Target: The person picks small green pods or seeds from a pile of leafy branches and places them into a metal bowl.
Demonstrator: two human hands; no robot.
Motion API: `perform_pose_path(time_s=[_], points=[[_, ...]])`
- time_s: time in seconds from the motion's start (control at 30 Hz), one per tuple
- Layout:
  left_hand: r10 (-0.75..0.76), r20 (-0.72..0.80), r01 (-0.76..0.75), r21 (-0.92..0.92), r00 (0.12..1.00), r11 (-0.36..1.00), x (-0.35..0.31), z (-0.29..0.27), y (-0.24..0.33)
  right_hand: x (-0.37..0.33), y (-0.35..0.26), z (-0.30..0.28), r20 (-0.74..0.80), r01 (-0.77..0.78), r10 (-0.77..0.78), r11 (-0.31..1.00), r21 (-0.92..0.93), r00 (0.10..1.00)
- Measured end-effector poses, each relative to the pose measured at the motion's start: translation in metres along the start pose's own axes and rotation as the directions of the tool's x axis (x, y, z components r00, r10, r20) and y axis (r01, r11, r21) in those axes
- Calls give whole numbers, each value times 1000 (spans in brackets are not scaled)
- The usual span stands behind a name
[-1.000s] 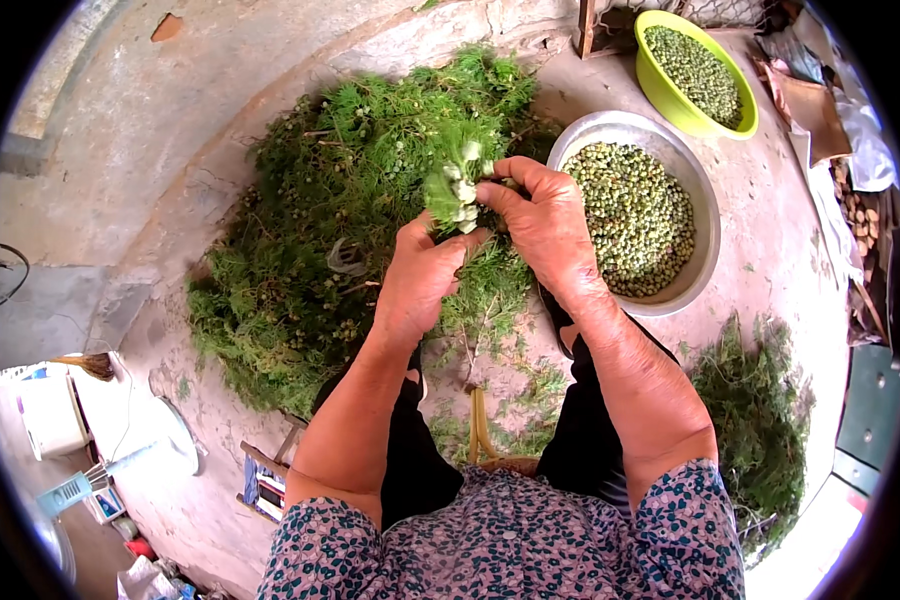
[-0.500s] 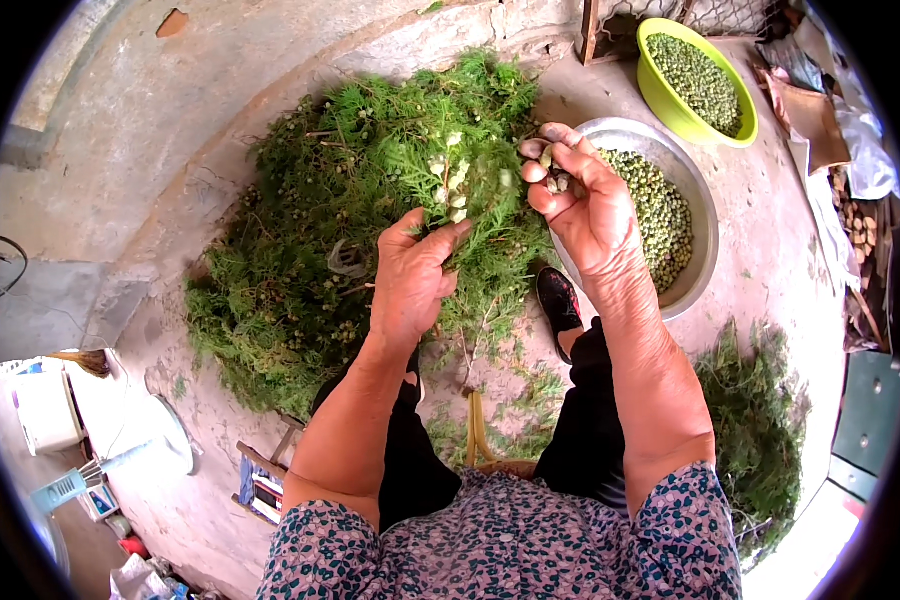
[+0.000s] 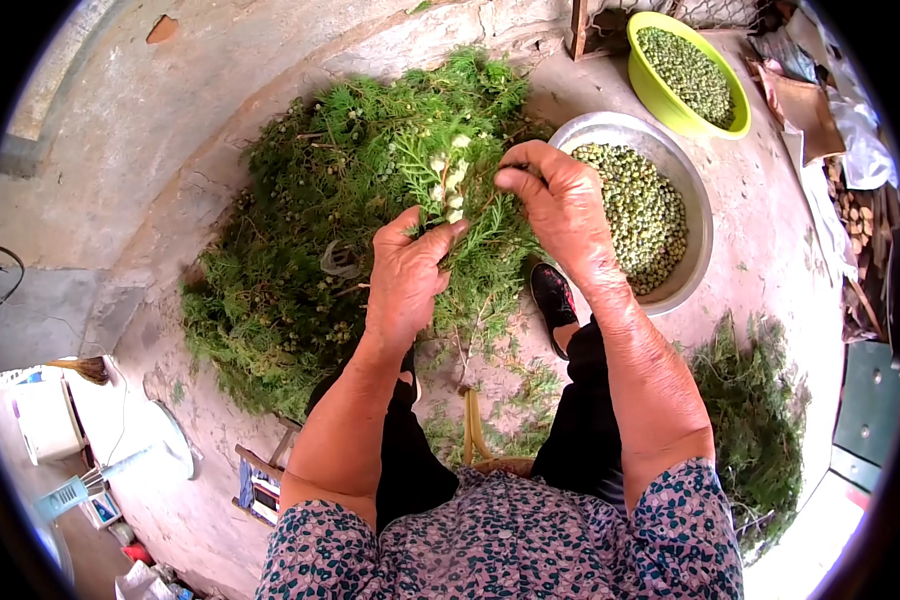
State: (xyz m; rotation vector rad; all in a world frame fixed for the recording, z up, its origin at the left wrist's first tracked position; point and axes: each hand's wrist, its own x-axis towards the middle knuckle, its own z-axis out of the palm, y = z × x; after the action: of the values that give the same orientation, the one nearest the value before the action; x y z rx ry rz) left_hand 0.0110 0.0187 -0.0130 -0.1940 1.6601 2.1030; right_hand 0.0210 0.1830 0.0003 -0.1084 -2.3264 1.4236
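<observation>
My left hand (image 3: 405,270) pinches a leafy evergreen sprig (image 3: 416,172) between thumb and fingers. Pale green cones (image 3: 454,185) cluster along it, just above the fingertips. Close by on the right, my right hand (image 3: 567,215) is closed, its back turned up and its thumb and forefinger toward the sprig. What lies inside its curled fingers is hidden. Beneath both hands spreads a big heap of cut evergreen branches (image 3: 300,230). Beside my right wrist is a metal basin (image 3: 703,215) holding many loose green cones (image 3: 640,215).
A lime-green basin (image 3: 642,85) of cones stands at the far right. Another pile of greenery (image 3: 755,430) lies right of my right arm. A small folding stool (image 3: 260,485) and a pale blue fan (image 3: 65,497) are at the lower left. A wall (image 3: 200,110) rises behind the heap.
My right hand has turned palm down and moved left toward the sprig, so the cones seen in its fingers before are now hidden. My left hand keeps the sprig nearly in place.
</observation>
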Motion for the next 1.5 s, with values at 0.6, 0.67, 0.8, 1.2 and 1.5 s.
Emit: perform_pose_path(time_s=[0.6, 0.67, 0.8, 1.2, 1.5], points=[[-127, 316, 257, -412, 940, 874, -17, 30, -21, -15, 56, -148, -482, -211, 62, 942, -261, 874], [-113, 364, 276, -433, 924, 858, -21, 27, -27, -25, 15, -141, -283, -292, 323, 945, 148, 903], [-141, 339, 279, -403, 930, 872, -44, 37, -33, -51, -12, -119, 68, 57, -66, 989, 134, 995], [266, 139, -283, 114, 954, 952, -122, 16, -76, -132, -25, -75, -212, 37, 31, 949, 313, 977], [424, 298, -512, 612, 855, 603, -160, -12, -71, -157, -60, -79, 124, -275, 308, 518, 810, 943]])
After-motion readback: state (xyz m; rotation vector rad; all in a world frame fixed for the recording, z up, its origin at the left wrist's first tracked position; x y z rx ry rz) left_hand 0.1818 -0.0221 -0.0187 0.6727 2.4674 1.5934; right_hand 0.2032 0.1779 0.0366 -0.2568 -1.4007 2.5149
